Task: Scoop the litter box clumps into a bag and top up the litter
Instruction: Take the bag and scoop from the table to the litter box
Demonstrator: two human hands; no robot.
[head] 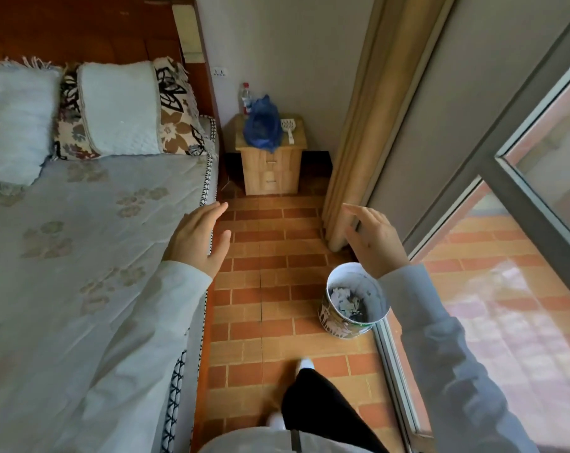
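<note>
Far beyond the fingers, the blue bag hides the lower part of the bottle and covers part of the scoop, whose slots are too small to resolve. What the bag holds cannot be told. Below the right-hand fingers, the sleeve covers the far rim of the waste bin; its contents are indistinct. The bed is cut off by the left edge.

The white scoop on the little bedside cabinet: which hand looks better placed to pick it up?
Probably the right hand. The scoop lies on the right part of the cabinet top, beside the blue bag, more in line with that hand. Both hands are open and empty; the left hand hangs by the bed.
</note>
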